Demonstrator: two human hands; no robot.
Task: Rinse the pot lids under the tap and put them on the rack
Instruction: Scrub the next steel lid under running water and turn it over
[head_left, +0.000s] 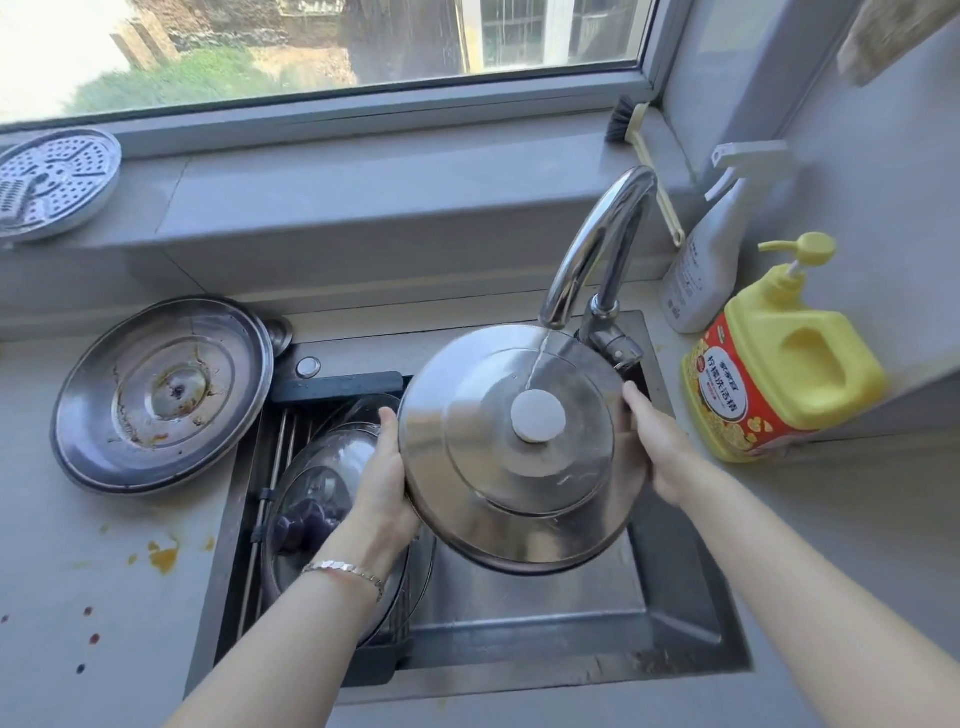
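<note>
Gripping opposite rims of the steel lid (519, 452), left hand (382, 478) and right hand (657, 447) tilt it under the tap (597, 249).

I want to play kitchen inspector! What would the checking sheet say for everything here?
Surface: grey counter with orange and dark spots.
Job's things: steel lid under the running tap, over the sink; glass lid on the rack; dirty lid on the counter, left.
Clutter: yellow soap jug, spray bottle, brush, steamer plate on the sill.
Hands: left hand and right hand grip the steel lid's rim.
Cables: nothing seen.
Surroundings: window above, greenery outside.
</note>
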